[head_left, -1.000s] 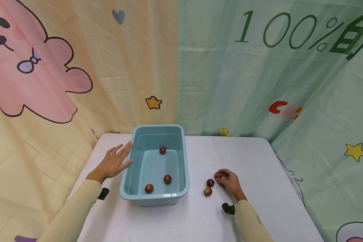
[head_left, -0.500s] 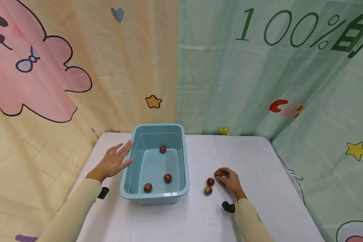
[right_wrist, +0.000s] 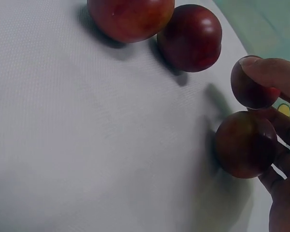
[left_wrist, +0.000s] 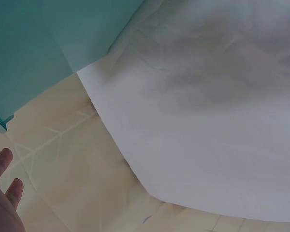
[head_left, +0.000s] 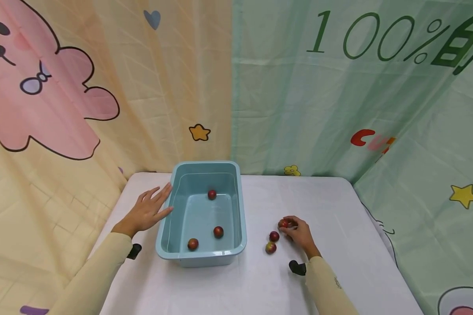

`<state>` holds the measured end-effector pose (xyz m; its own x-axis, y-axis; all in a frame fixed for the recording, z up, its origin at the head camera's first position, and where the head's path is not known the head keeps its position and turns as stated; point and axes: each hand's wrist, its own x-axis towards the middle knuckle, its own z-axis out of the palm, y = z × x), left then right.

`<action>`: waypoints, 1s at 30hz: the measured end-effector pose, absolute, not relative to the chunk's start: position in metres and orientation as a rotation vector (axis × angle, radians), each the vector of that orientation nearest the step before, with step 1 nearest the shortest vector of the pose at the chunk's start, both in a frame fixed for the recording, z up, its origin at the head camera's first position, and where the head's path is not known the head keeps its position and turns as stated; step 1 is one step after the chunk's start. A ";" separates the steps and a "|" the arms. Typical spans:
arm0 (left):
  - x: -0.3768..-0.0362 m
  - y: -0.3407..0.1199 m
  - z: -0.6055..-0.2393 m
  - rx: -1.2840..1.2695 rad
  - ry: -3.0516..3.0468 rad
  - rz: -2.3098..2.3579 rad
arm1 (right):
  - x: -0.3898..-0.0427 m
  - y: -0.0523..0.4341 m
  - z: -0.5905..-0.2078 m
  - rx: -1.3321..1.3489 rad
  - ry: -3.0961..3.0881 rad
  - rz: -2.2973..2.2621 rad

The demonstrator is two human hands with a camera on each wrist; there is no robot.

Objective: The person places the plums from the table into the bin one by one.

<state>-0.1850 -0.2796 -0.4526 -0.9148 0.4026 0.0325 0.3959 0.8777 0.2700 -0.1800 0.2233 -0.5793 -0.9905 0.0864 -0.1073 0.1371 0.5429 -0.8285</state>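
Observation:
A light blue tub [head_left: 241, 205] stands mid-table with three red fruits [head_left: 218, 232] inside. My left hand [head_left: 147, 211] lies flat with straight fingers against the tub's left wall; the left wrist view shows only its fingertips [left_wrist: 4, 191] beside that tub wall [left_wrist: 38, 48]. My right hand [head_left: 288, 228] is right of the tub, its fingers curled round a red fruit [head_left: 283, 224]. In the right wrist view a fingertip [right_wrist: 268, 72] presses this fruit [right_wrist: 251, 89], and a second fruit [right_wrist: 244, 145] sits against the lower fingers. Two more fruits [head_left: 274, 236] [head_left: 270, 248] lie just to the left.
The white table [head_left: 331, 205] stands against printed curtains at the back and both sides. Its left edge [left_wrist: 130, 164] runs close to my left hand. The two loose fruits [right_wrist: 130, 17] [right_wrist: 191, 38] lie between my right hand and the tub.
My right hand and its fruit have edged slightly away from me. The left hand, the tub and the other fruits have stayed put.

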 end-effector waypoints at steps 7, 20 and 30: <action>-0.186 -0.280 -0.453 0.640 3.014 0.430 | -0.185 0.219 -0.572 0.185 2.702 -1.471; -0.186 -0.280 -0.454 0.649 3.024 0.427 | -0.193 0.202 -0.549 0.068 2.716 -1.459; -0.185 -0.281 -0.453 0.654 3.028 0.423 | -0.201 0.186 -0.530 -0.029 2.698 -1.502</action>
<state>-0.1852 -0.2814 -0.4533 -0.9124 0.4072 0.0424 0.4032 0.8758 0.2652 -0.2009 0.1855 -0.5297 -0.9984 -0.0425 -0.0382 0.0101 0.5270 -0.8498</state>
